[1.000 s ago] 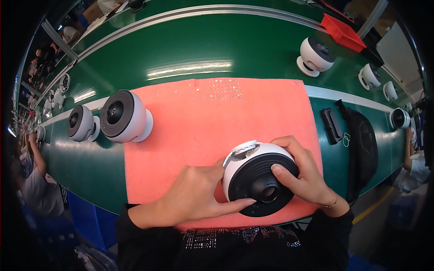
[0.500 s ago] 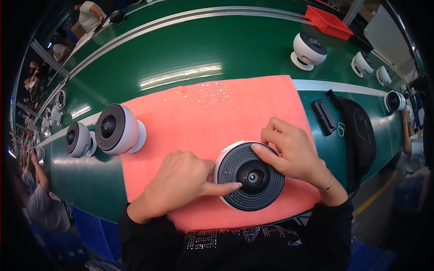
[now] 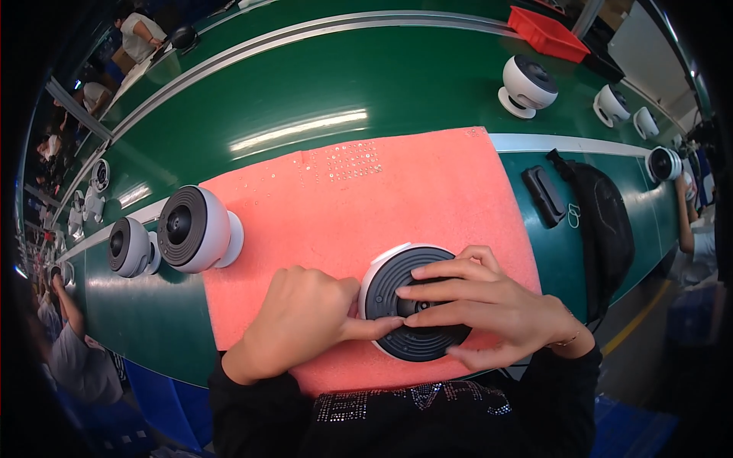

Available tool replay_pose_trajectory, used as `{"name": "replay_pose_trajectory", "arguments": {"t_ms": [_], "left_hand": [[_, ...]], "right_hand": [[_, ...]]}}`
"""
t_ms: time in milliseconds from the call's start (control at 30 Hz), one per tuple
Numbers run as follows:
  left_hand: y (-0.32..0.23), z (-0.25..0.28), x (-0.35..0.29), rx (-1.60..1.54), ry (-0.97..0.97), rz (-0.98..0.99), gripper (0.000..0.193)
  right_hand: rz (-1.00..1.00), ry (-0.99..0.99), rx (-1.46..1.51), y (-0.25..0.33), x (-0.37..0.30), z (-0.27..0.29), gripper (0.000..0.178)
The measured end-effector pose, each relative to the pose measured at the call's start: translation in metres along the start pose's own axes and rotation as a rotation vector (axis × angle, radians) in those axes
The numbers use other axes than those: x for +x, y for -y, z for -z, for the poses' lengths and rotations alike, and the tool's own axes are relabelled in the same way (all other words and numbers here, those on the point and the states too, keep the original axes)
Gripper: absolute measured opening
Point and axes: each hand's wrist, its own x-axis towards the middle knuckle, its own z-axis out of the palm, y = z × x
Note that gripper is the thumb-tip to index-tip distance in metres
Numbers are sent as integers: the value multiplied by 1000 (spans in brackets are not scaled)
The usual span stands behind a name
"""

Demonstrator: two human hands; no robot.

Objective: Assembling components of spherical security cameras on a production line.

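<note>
A round white camera (image 3: pixel 379 294) with a dark ribbed face and a central lens sits on the pink mat (image 3: pixel 321 217), face up. My left hand (image 3: pixel 298 324) is closed at its left side, fingers curled at the rim and thumb lying on the ribbed face. Across that face spreads my right hand (image 3: pixel 500 309), its fingers apart and partly covering the lens. The right thumb is near the lower right rim. Whether anything tiny lies between the left thumb tip and a right fingertip is too small to tell.
Two similar cameras, a larger one (image 3: pixel 195 229) and a smaller-looking one (image 3: pixel 134 248), stand at left. Another camera (image 3: pixel 528 82) is on the green belt (image 3: pixel 305 84). Shiny dots (image 3: pixel 355 162) cover part of the mat. A black case (image 3: pixel 544 196) and black bag (image 3: pixel 607 221) lie right.
My right hand has shifted from the upper right rim down and over the camera's face, its fingers now spread across it. My left hand keeps nearly the same hold.
</note>
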Motion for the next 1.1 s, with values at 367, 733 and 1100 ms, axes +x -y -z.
{"name": "replay_pose_trajectory", "arguments": {"t_ms": [367, 733, 1100], "left_hand": [[22, -38, 2, -888, 266, 119, 55], [16, -26, -4, -1385, 449, 301, 61], [14, -24, -10, -1486, 442, 390, 62]], "right_hand": [[-621, -264, 665, -28, -3, -36, 49], [-590, -125, -344, -11, 12, -12, 44], [-630, -105, -345, -12, 11, -20, 33]]}}
